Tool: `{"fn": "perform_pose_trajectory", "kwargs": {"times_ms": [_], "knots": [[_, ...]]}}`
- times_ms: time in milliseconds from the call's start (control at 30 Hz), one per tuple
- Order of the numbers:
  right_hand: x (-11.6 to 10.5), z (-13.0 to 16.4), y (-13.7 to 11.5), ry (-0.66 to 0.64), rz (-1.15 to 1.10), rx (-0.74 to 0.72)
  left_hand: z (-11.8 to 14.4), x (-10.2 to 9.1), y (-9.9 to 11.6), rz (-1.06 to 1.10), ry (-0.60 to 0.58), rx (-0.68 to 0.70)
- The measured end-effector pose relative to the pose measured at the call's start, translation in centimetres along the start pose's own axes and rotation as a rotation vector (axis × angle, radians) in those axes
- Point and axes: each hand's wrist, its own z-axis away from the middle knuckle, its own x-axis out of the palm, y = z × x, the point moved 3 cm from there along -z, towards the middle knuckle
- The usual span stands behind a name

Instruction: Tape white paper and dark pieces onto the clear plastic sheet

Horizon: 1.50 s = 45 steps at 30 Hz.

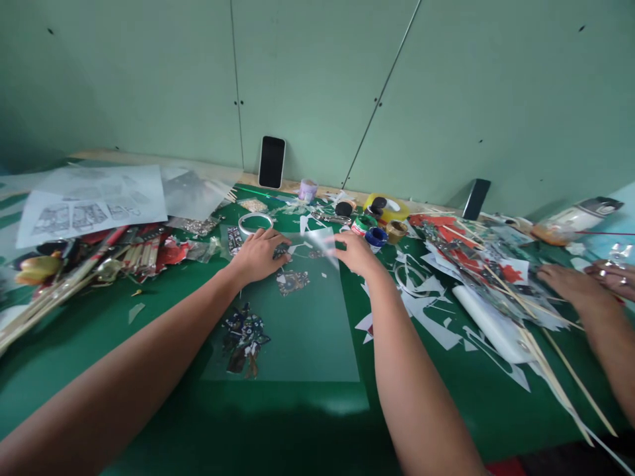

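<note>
While both arms reach over the green table (149,370), the left hand (258,254) lies flat, fingers spread, pressing the far left corner of a clear sheet (307,324). The right hand (354,253) pinches the sheet's far right corner and lifts it, so that the edge curls up pale between the two hands. One sheet shows, lying at the middle of the table just before the person, with two dark cutouts (244,337) on or under it (which of the two cannot be told). Two phones stand against the wall: one upright (272,162), one leaning (476,198). One tape ring (254,223) sits just beyond the left hand. Three small paint pots (376,236) cluster beyond the right hand, beside a yellow lid (391,210).

Two hands of another person (570,283) come in from the right edge, cut off at the frame, resting among white paper scraps (431,317) and wooden sticks (550,370); their grip is hard to make out. At left, printed sheets (89,201) overlap a heap of sticks and red bits, too jumbled to count.
</note>
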Motion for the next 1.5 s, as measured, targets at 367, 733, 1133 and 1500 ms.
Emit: {"fn": "perform_pose_trajectory", "kwargs": {"times_ms": [367,733,1133,1500], "knots": [[0.0,0.6,0.3,-0.099,0.073,0.180,-0.1,-0.1,-0.2,-0.012,0.029,0.024],[-4.5,0.7,5.6,1.041,-0.970,0.395,-0.2,-0.5,0.0,0.044,0.046,0.023],[3.3,1.4,-6.3,0.135,-0.735,-0.260,1.0,-1.4,2.0,1.274,-0.232,-0.388],[2.4,1.2,-4.6,0.111,-0.642,-0.043,0.7,-1.0,2.1,1.036,-0.101,-0.259]]}}
